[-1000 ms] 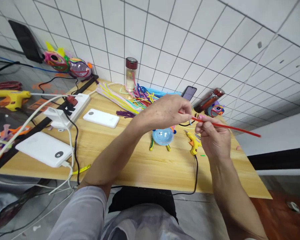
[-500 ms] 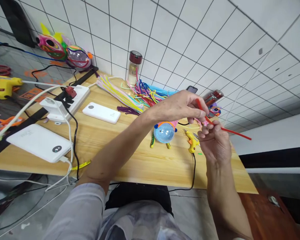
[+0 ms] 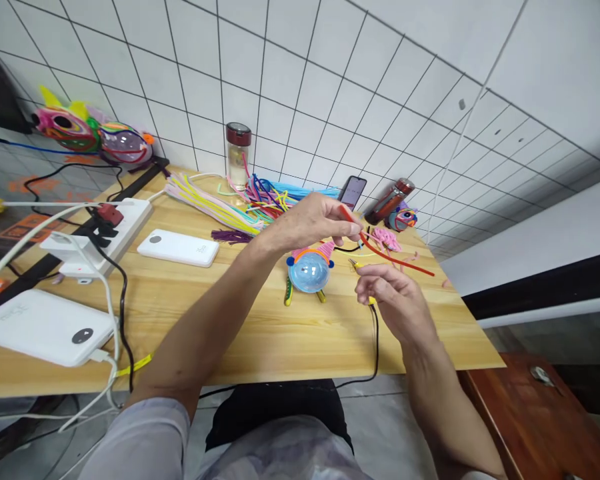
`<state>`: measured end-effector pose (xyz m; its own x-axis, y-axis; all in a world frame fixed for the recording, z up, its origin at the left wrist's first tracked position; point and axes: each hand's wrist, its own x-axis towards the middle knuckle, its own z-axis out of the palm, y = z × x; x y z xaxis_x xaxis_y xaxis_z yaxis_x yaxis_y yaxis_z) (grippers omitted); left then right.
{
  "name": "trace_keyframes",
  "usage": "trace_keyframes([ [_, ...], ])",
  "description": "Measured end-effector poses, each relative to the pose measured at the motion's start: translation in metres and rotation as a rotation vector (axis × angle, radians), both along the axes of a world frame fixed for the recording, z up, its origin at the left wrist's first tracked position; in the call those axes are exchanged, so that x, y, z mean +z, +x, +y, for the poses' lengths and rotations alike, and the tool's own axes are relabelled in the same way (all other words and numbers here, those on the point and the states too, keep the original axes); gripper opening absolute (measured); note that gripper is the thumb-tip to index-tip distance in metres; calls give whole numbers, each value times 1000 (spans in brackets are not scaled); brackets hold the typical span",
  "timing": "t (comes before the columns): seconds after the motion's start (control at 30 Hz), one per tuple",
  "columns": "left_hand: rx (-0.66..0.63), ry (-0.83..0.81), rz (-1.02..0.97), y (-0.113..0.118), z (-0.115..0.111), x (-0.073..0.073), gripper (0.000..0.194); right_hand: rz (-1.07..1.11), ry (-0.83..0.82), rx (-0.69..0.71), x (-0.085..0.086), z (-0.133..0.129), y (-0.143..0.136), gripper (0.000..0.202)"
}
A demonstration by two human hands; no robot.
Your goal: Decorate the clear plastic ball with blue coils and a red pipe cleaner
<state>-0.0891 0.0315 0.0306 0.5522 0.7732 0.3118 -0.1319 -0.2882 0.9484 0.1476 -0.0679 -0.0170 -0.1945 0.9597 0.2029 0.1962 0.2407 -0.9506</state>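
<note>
My left hand (image 3: 316, 223) pinches a red pipe cleaner (image 3: 395, 259) near one end, and its long free part slopes down to the right. Below that free part is my right hand (image 3: 395, 293), apart from it, with loosely bent fingers and nothing visible in them. Under my left hand, a clear blue plastic ball (image 3: 309, 272) with an orange band, blue pompoms and pink pieces sits on the table. Green-handled pliers (image 3: 289, 291) stick out from beneath it. A yellow glue gun (image 3: 371, 301) is mostly hidden behind my right hand.
Bundles of coloured pipe cleaners (image 3: 215, 207) lie at the back near a lidded glass bottle (image 3: 238, 157). A phone (image 3: 351, 193) and a dark red flask (image 3: 390, 200) stand farther right. White power banks (image 3: 177, 247) and a power strip (image 3: 130, 227) with cables occupy the left.
My right hand has let go of the red pipe cleaner and dropped below it. The left hand still holds its end. The view has shifted, and the phone screen now shows.
</note>
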Motion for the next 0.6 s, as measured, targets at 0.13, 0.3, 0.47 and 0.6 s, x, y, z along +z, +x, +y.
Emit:
trace_keyframes([
  [0.13, -49, -6, 34, 3, -1, -3, 22, -297, 539, -358, 10, -9, -9, 24],
  [0.3, -172, -55, 51, 9, -4, -5, 28, -557, 720, -440, 13, 4, -11, 27],
  [0.47, -225, -69, 79, 15, -9, -4, 28, -459, 666, -471, -4, 6, -6, 8],
  [0.6, -204, -66, 86, 18, -12, -1, 29, -414, 606, -462, -14, 0, 0, 6],
])
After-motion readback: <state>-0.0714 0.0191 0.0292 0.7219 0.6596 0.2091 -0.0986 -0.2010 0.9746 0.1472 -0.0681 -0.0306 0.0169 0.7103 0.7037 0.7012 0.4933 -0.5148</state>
